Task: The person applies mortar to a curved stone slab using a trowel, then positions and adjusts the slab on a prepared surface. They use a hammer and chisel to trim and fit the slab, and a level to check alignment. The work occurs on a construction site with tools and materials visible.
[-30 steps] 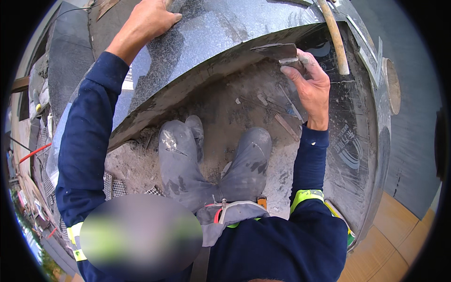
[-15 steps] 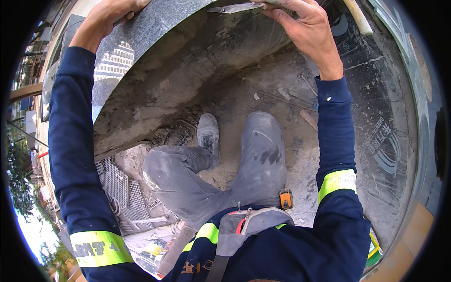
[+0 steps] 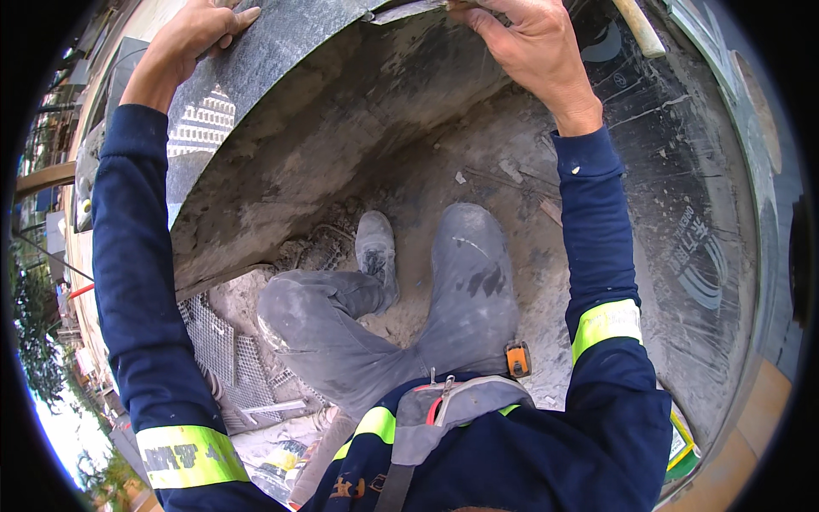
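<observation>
Along the upper left curves a polished grey stone slab (image 3: 281,34) that reflects a building. My left hand (image 3: 196,38) rests on its top, one digit stretched out and the other visible fingers partly curled, with nothing seen in them. At the top of the view my right hand (image 3: 533,47) is closed round a small trowel (image 3: 405,11). Its thin grey blade lies along the slab's edge; the handle is mostly hidden by the fingers and cut off by the frame. Beneath that edge runs a rough, mortar-smeared wall (image 3: 341,111).
A dark, plastic-like sheet (image 3: 665,188) with scuffs and pale print lines the right side. A pale wooden handle (image 3: 640,27) sticks in at upper right. White mesh pieces (image 3: 217,341) lie left of my bent knee (image 3: 299,316). Debris, including a wood scrap (image 3: 550,211), litters the dusty ground.
My right hand and the trowel have shifted slightly left along the slab's edge. A digit of my left hand now shows more fully stretched over the slab. The whole view has moved a little.
</observation>
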The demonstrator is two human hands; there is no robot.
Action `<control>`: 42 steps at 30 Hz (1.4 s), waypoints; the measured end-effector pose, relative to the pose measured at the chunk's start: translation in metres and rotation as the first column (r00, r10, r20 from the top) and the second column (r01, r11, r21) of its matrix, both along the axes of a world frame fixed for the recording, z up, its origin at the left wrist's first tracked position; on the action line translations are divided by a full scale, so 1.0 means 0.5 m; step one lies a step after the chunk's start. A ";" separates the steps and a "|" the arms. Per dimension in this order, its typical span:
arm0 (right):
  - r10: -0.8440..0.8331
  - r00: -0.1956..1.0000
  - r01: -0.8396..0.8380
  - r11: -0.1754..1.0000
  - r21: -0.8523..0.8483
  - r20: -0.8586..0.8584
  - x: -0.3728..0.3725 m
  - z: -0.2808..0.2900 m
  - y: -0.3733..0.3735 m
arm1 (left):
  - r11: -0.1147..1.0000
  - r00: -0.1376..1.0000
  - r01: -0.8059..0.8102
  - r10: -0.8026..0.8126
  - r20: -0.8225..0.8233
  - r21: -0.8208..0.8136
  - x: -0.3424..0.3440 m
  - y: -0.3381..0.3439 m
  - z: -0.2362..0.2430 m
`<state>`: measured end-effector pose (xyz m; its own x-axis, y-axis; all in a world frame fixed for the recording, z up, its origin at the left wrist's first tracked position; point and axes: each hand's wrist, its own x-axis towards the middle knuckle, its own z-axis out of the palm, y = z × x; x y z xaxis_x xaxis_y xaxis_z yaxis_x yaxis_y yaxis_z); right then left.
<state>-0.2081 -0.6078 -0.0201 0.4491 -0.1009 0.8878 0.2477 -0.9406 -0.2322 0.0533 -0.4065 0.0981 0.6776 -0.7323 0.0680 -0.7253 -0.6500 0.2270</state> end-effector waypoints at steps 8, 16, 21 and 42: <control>0.006 1.000 -0.006 1.000 0.008 0.027 0.002 -0.003 -0.009 | 0.991 0.991 0.114 -0.119 -0.069 -0.071 0.030 0.001 -0.009; -0.018 1.000 0.015 0.994 0.111 0.020 -0.009 -0.014 -0.018 | 0.976 0.983 0.182 -0.178 -0.041 0.122 0.141 -0.002 -0.040; -0.091 0.995 0.082 0.977 0.198 0.039 -0.029 -0.034 -0.007 | 0.992 0.937 0.124 -0.128 -0.324 -0.035 0.128 -0.011 -0.050; -0.300 0.938 0.283 0.952 -0.115 -0.172 -0.046 0.056 0.055 | 0.992 0.950 0.085 -0.110 -0.292 -0.096 0.112 -0.015 -0.062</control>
